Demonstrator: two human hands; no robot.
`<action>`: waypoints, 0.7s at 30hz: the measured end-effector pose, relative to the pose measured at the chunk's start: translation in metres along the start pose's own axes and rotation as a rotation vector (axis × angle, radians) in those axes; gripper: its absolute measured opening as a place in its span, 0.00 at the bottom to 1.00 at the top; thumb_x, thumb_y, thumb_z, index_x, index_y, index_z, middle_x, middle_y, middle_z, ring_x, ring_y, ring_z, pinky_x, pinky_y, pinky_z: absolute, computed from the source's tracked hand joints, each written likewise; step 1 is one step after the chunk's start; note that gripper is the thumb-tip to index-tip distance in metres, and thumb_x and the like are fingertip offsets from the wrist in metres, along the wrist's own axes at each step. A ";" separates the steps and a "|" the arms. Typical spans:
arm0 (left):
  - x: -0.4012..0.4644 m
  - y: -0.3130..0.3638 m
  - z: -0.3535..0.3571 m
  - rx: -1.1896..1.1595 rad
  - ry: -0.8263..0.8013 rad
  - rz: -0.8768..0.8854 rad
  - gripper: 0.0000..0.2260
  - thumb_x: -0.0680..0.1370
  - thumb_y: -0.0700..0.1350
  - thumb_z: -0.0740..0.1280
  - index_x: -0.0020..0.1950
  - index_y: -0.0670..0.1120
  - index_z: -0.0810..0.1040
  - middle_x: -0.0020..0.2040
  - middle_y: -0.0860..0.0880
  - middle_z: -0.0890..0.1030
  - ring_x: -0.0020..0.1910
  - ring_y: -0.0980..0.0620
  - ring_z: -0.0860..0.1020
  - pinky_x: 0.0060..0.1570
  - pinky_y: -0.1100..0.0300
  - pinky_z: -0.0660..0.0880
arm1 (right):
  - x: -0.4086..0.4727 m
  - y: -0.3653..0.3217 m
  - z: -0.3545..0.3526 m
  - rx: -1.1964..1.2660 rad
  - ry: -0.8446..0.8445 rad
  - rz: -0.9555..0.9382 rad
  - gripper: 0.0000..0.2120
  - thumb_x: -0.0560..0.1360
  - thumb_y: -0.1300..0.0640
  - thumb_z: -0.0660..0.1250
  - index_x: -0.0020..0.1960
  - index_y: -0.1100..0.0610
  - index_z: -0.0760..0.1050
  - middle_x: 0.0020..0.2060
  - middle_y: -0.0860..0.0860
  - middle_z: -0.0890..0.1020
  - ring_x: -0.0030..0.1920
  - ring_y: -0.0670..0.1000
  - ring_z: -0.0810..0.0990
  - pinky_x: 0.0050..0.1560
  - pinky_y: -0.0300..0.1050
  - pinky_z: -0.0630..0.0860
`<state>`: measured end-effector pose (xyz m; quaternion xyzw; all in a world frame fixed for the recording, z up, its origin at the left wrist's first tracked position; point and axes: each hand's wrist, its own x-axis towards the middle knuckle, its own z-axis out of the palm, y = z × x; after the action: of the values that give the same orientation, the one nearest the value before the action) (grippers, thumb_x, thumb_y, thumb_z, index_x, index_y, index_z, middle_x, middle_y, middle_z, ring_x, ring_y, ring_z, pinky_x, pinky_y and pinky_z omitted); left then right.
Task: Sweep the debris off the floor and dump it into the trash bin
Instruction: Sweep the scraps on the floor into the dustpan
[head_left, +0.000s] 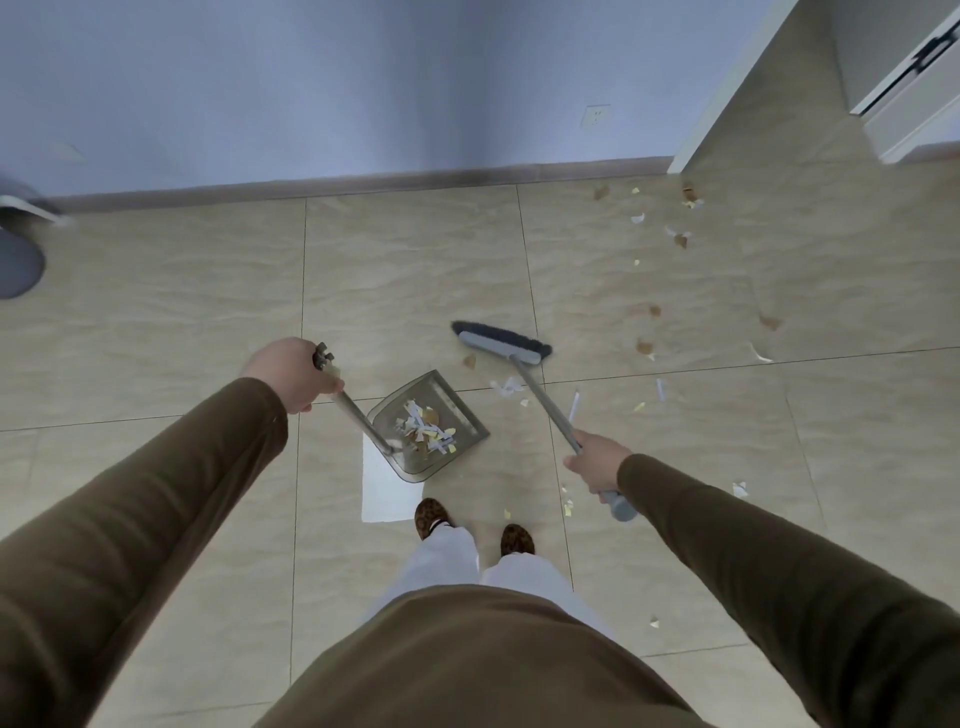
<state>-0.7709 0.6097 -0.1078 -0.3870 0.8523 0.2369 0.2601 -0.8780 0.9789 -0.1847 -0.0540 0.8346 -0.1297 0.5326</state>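
Beige tile floor (156, 322) carries scattered debris (649, 348) toward 2 o'clock. Left hand (291, 371) curls around 1 dustpan (428, 426) handle; right hand (595, 462) curls around 1 broom (501, 340). Tilting the loaded pan could spill scraps. A grey object at 9 o'clock may be the bin; it cannot be told.

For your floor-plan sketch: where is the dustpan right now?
In the head view, the dustpan sits on the tiled floor just ahead of the person's feet, left of the broom head, its handle held by the left hand.
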 end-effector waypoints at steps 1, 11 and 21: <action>-0.001 0.001 0.003 -0.002 0.000 -0.010 0.11 0.76 0.48 0.73 0.50 0.41 0.78 0.38 0.47 0.79 0.35 0.46 0.83 0.45 0.50 0.84 | -0.005 0.009 0.000 -0.047 -0.006 0.001 0.24 0.82 0.55 0.58 0.77 0.51 0.60 0.37 0.54 0.74 0.33 0.52 0.73 0.32 0.44 0.72; -0.016 0.009 0.022 0.041 0.033 -0.034 0.12 0.76 0.49 0.73 0.50 0.42 0.77 0.38 0.46 0.80 0.31 0.50 0.81 0.32 0.58 0.80 | -0.060 0.115 -0.064 -0.395 0.094 -0.008 0.28 0.81 0.50 0.61 0.78 0.41 0.58 0.63 0.55 0.79 0.52 0.54 0.82 0.50 0.45 0.77; -0.020 0.030 0.027 0.047 0.017 -0.002 0.10 0.76 0.46 0.74 0.49 0.41 0.79 0.35 0.46 0.78 0.30 0.48 0.79 0.42 0.50 0.83 | -0.031 0.068 0.004 0.208 0.022 -0.018 0.20 0.81 0.58 0.58 0.73 0.56 0.65 0.38 0.54 0.73 0.30 0.51 0.72 0.27 0.44 0.72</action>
<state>-0.7754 0.6543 -0.1094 -0.3836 0.8594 0.2132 0.2622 -0.8578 1.0509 -0.1780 -0.0045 0.8221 -0.2209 0.5248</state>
